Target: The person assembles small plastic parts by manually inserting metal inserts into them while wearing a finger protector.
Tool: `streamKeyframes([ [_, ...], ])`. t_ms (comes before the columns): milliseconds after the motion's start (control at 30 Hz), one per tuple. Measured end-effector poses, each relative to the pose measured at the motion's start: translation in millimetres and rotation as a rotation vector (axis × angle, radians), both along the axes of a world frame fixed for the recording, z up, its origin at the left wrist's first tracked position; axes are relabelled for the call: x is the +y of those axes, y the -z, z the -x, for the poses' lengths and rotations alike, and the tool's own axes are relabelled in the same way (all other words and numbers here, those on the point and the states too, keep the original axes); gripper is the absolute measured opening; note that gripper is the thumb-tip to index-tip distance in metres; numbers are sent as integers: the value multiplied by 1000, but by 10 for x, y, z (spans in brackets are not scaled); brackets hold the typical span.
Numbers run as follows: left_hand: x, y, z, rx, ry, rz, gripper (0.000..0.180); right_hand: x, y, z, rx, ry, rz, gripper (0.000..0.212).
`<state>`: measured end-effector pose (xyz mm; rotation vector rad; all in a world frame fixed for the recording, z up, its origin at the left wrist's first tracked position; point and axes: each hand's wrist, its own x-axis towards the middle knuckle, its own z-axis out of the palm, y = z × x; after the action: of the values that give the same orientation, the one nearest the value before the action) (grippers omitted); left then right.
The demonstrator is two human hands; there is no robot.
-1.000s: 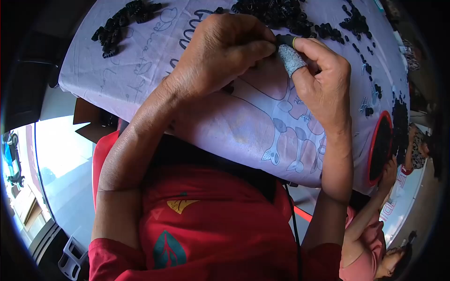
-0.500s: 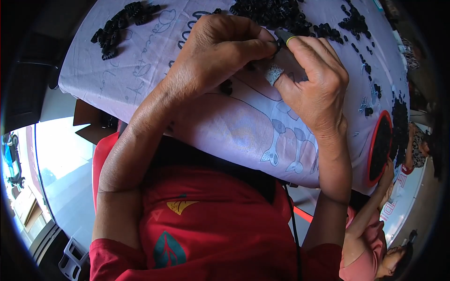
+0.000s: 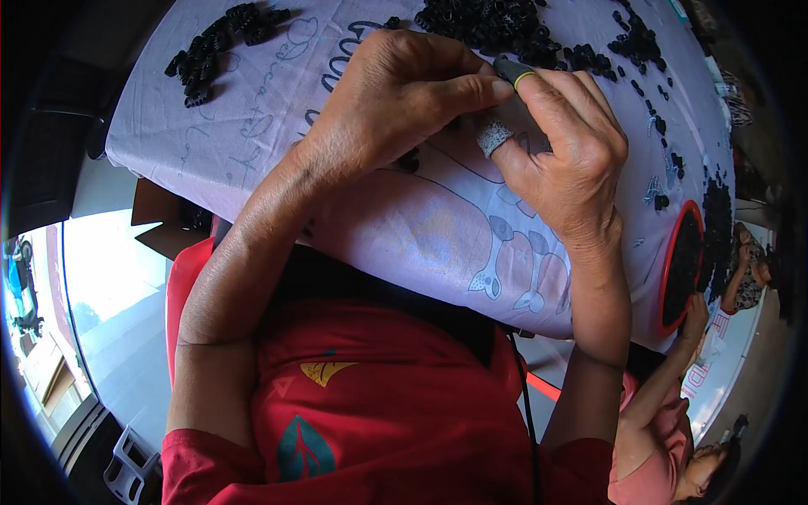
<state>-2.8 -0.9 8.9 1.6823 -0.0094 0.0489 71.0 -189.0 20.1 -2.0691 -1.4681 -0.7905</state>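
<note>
Lilac cloth (image 3: pixel 252 126) covers the table; your left hand (image 3: pixel 396 93) and right hand (image 3: pixel 564 160) meet at the far side, fingertips pinched together on a small black piece (image 3: pixel 507 67), held steady between both for fine work.

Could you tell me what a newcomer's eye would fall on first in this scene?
Both hands meet at the top centre: the left hand and the right hand pinch a small dark piece between them. Under them lies a pale printed cloth, with a heap of small black pieces just beyond.
</note>
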Motion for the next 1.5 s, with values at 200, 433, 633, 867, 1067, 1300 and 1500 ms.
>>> streamKeyframes([
  [200, -6, -3, 3, -48, 14, -17, 26, 12, 1, 21, 5, 0, 4, 43],
  [433, -8, 5, 8, -10, -6, 9, 26, 27, -3, 43, 15, 8, 9, 43],
  [633, -27, 66, -14, -141, -22, -33, 24, 11, -2, 15, -5, -1, -31, 38],
  [867, -57, 66, -7, -114, -33, 15, 21, 24, 40, -7, -64, -5, -19, 36],
  [1067, -74, 63, -1, -122, -58, 20, 20, 43, 48, -26, -124, -13, -1, 33],
  [1300, -40, 36, 12, -45, -10, -29, 30, 65, 46, -19, -118, -6, 9, 30],
  [1500, -50, 54, 16, -73, -12, -42, 30, 67, 36, -41, -130, -23, -12, 31],
])
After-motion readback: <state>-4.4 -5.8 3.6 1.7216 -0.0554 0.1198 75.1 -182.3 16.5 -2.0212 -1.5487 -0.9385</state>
